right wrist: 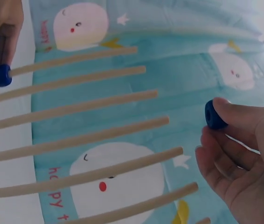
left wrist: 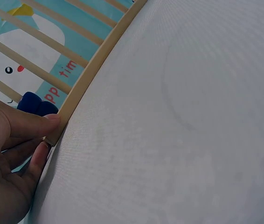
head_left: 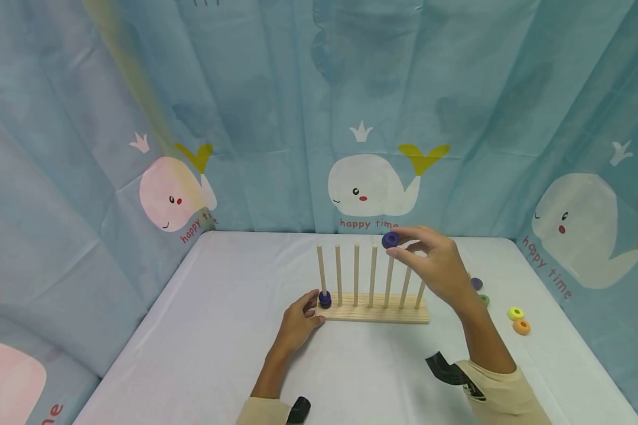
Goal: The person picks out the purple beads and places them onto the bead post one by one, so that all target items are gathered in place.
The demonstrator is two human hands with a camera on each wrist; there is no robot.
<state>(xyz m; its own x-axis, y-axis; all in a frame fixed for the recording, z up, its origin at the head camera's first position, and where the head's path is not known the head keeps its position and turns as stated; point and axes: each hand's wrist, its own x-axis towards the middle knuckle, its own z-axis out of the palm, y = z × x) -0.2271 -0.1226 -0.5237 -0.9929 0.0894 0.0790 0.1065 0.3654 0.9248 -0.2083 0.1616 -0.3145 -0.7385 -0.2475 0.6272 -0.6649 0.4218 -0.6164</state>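
Observation:
A wooden peg rack (head_left: 373, 315) with several upright pegs stands on the white table. Its leftmost peg carries two dark blue beads (head_left: 325, 300), stacked at the bottom. My left hand (head_left: 296, 323) grips the left end of the base, and its thumb (left wrist: 48, 124) and a finger pinch the corner in the left wrist view. Up by the peg tops, my right hand (head_left: 437, 265) pinches another dark blue bead (right wrist: 214, 115) between thumb and fingertips, its hole showing. In the right wrist view that bead is held apart from the peg tips.
Loose beads lie on the table right of the rack: a purple one (head_left: 476, 284), a green one (head_left: 484, 300) partly hidden by my right arm, a yellow one (head_left: 515, 313) and an orange one (head_left: 521, 327). A blue whale-print curtain (head_left: 276, 177) surrounds the table's back and sides.

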